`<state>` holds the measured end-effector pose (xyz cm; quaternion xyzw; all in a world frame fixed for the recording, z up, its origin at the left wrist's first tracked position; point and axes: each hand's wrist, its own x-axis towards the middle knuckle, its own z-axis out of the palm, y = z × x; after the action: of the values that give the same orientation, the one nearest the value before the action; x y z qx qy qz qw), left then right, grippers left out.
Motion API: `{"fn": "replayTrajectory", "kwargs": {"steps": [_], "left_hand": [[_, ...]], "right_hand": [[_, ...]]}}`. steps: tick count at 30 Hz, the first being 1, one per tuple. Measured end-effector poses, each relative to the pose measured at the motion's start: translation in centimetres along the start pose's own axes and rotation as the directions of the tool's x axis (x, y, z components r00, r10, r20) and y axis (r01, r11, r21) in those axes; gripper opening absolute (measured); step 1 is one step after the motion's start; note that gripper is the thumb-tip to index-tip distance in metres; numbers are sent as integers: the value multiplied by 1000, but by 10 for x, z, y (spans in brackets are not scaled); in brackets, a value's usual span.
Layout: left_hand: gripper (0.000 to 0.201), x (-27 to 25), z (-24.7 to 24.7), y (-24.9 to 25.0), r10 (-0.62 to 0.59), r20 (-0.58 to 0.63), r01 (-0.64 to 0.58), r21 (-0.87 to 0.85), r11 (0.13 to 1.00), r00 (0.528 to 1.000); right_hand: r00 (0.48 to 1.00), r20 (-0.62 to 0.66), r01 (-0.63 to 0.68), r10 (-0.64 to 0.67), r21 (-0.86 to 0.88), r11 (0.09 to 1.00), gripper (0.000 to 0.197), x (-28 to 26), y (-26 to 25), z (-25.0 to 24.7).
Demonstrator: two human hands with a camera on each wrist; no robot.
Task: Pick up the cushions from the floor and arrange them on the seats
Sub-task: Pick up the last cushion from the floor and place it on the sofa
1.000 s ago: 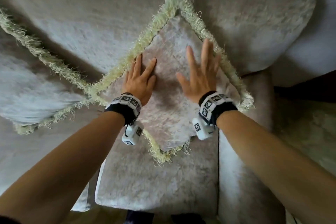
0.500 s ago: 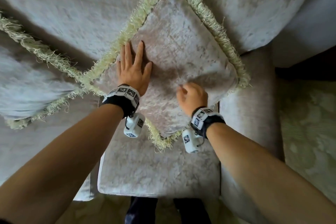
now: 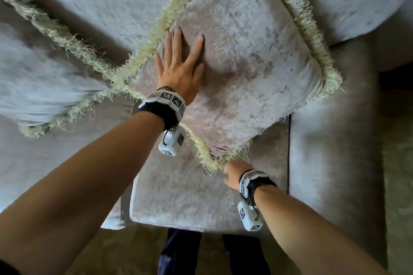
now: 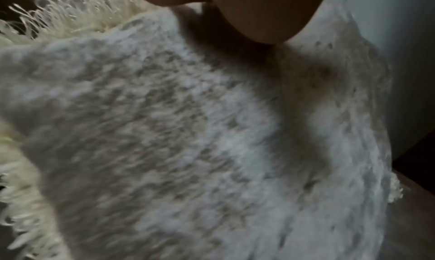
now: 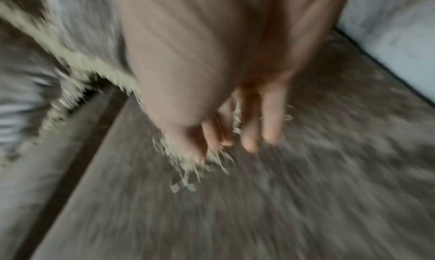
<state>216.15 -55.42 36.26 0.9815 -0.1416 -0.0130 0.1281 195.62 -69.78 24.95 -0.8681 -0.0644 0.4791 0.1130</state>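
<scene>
The cushion [image 3: 241, 69] stands diamond-wise on the seat [image 3: 185, 196] against the sofa back, the left hand [image 3: 181, 71] pressing its face with straight, spread fingers [image 3: 196, 49] while the right hand [image 3: 234, 174] pinches its bottom fringed corner [image 3: 214, 161].
</scene>
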Motion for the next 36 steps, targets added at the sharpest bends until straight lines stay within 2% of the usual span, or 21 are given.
{"fn": "replayTrajectory", "kwargs": {"steps": [1, 3, 4, 5, 6, 9, 10, 11, 13, 16, 18, 20, 21, 24, 26, 27, 29, 31, 32, 34, 36], "left_hand": [[66, 0, -1, 6, -5, -11, 4, -11, 1000, 1000], [84, -3, 2, 21, 22, 0, -22, 0, 1000, 1000], [92, -3, 4, 28, 30, 7, -30, -1, 1000, 1000], [95, -2, 6, 32, 14, 2, -14, -22, 1000, 1000], [93, 2, 6, 35, -29, -21, 27, -72, 997, 999], [64, 21, -1, 37, -152, -137, 111, -265, 958, 979], [50, 27, -5, 37, -157, -169, 100, -302, 948, 973], [36, 31, -7, 37, -139, -203, 69, -320, 945, 969], [16, 38, -12, 38, -98, -267, 6, -325, 946, 959], [11, 40, -23, 44, -119, -308, -20, -415, 910, 944], [12, 43, -31, 51, -124, -364, -65, -466, 883, 923], [13, 46, -36, 57, -96, -392, -91, -431, 898, 915], [14, 49, -36, 57, -79, -406, -102, -406, 908, 910], [14, 49, -31, 51, -27, -422, -150, -380, 913, 906], [15, 43, -23, 42, -2, -419, -170, -373, 912, 908], [13, 39, -19, 39, -5, -419, -166, -371, 914, 908], [7, 35, -15, 39, -28, -421, -153, -391, 908, 907], [6, 34, -16, 43, -20, -408, -155, -391, 907, 913], [9, 32, -17, 45, 0, -399, -161, -369, 915, 917], [26, 29, -16, 43, 38, -366, -163, -319, 934, 930], [45, 21, -11, 35, 55, -317, -153, -292, 944, 947]], "right_hand": [[969, -243, 56, -38, 70, 996, 9, 0, -4, -17], [682, -720, 234, -127, 50, 971, 4, 2, -16, -62], [496, -845, 296, -197, -49, 954, 16, 2, -24, -83], [384, -892, 313, -239, -118, 943, 31, 4, -31, -94], [362, -900, 315, -242, -126, 940, 45, 6, -35, -98], [736, -632, 158, -244, -190, 969, 69, 15, -21, -58], [900, -400, 87, -171, -219, 972, 73, 12, -12, -40], [992, -115, 23, -45, -189, 982, 74, 4, -7, -24], [968, 229, -97, 104, -38, 995, 54, -15, 2, -8], [997, -44, 67, -67, -9, 998, 22, -29, 1, -27], [816, -514, 286, -265, -40, 957, 35, -19, -12, -53], [485, -773, 365, -410, -248, 898, 46, -12, -35, -84], [472, -785, 283, -401, -296, 912, 56, -9, -42, -95], [687, -692, 106, -221, -206, 973, 68, 9, -10, -68], [906, -419, 38, -58, -56, 998, 58, 5, 16, -35], [988, -154, -26, 30, 29, 999, 57, -2, 19, -25], [986, 159, -52, 42, 62, 997, 35, -16, 12, -30], [981, -129, 153, -146, 43, 987, 9, -26, -2, -53], [898, -383, 252, -215, 50, 966, 7, -28, -8, -67], [555, -782, 380, -284, -65, 923, 12, -24, -17, -100], [359, -874, 298, -328, -225, 928, 27, -26, -22, -140]]}}
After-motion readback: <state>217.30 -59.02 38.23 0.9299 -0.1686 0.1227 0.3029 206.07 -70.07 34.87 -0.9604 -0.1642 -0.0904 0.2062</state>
